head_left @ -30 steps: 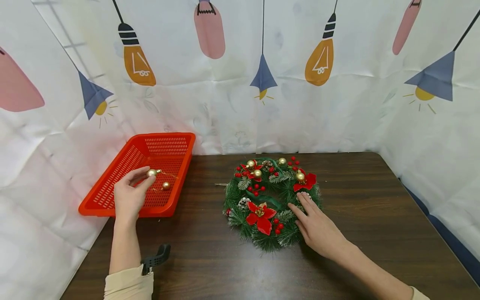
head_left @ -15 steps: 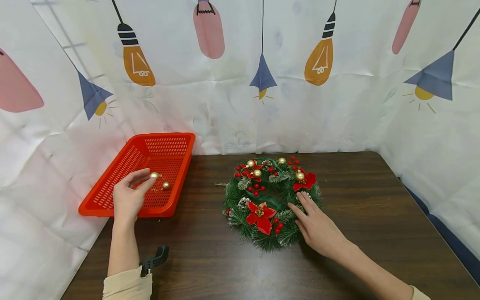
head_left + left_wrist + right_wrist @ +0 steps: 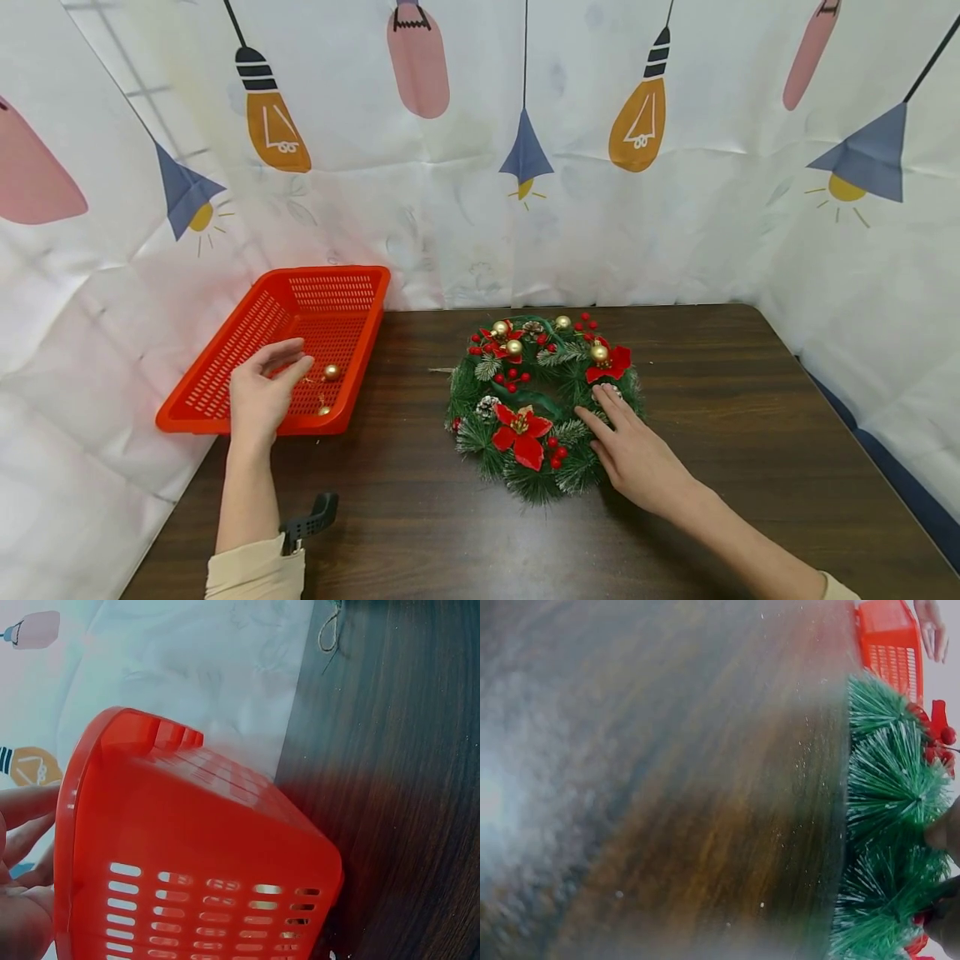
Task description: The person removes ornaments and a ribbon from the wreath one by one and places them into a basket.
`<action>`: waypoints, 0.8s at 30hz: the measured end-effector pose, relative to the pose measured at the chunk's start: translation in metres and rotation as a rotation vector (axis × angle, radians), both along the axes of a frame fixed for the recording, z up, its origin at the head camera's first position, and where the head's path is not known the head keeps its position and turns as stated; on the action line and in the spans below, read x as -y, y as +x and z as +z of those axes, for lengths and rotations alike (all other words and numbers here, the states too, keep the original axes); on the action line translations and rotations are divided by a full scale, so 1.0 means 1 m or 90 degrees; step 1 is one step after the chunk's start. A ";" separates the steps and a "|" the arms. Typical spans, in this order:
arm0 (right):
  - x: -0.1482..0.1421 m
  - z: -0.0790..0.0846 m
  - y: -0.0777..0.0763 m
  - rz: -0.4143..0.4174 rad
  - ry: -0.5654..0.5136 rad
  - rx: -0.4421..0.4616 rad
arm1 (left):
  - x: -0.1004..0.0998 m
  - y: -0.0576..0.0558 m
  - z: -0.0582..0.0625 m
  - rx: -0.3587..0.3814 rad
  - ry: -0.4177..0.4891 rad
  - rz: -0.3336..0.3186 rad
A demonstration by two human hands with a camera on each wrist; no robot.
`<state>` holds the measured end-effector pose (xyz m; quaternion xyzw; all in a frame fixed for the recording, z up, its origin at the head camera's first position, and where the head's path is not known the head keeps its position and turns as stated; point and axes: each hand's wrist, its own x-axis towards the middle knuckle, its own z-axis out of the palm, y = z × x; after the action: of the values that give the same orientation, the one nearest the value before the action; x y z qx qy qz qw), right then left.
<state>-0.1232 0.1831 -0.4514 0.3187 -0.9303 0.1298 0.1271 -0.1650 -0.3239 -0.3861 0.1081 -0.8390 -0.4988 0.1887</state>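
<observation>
Over the red plastic basket (image 3: 339,292) hovers my left hand (image 3: 262,390), its thumb and fingers apart and holding nothing. Two gold Christmas baubles lie in the basket: one bauble (image 3: 332,372) near the middle, another bauble (image 3: 324,410) by the front wall. In the left wrist view the fingers (image 3: 26,922) show beyond the basket's rim. A green Christmas wreath (image 3: 480,437) lies flat on the table, with red flowers, berries, pinecones and gold baubles on it. Straight fingers of my right hand (image 3: 641,462) rest on its right side; the right wrist view shows its needles (image 3: 896,799) close up.
The dark wooden table (image 3: 450,533) carries the basket at the left and the wreath near the middle. A white curtain (image 3: 465,225) printed with lamps hangs behind and along both sides. A black strap (image 3: 311,523) is on the left wrist.
My left hand has let go of a gold bauble, which now lies in the basket near the front wall. My right hand has stayed on the wreath.
</observation>
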 end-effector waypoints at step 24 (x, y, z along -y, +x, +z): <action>-0.050 0.008 -0.023 0.191 -0.049 0.095 | -0.016 -0.002 0.002 -0.038 -0.016 -0.065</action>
<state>-0.1459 0.2329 -0.4429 0.4383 -0.8736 0.2058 0.0491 -0.1671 -0.3075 -0.3845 0.0475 -0.8438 -0.5000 0.1891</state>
